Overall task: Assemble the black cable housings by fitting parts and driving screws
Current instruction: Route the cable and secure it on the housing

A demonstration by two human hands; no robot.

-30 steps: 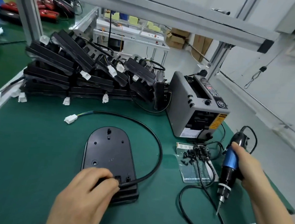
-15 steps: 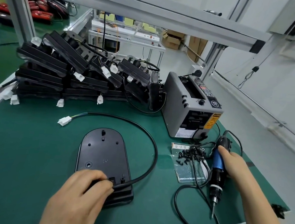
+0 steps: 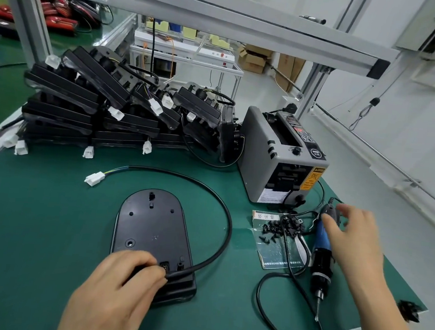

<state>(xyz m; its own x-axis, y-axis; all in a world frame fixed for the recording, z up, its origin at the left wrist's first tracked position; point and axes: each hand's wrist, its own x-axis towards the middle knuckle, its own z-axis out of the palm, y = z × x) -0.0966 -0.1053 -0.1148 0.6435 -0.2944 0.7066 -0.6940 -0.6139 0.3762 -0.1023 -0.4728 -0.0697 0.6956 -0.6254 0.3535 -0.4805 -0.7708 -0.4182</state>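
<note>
Black housing [image 3: 153, 227] lies flat near the green mat's [image 3: 36, 214] front edge, its near end gripped by the left hand [image 3: 116, 287], while the right hand [image 3: 354, 245], fingers spread loose, touches the blue screwdriver [image 3: 322, 250] lying by the right edge.

Factory assembly bench
Green mat [image 3: 36, 214], aluminium frame [image 3: 224, 12], stacked black housings [image 3: 105, 107], tape dispenser [image 3: 282, 157], further benches behind
</note>
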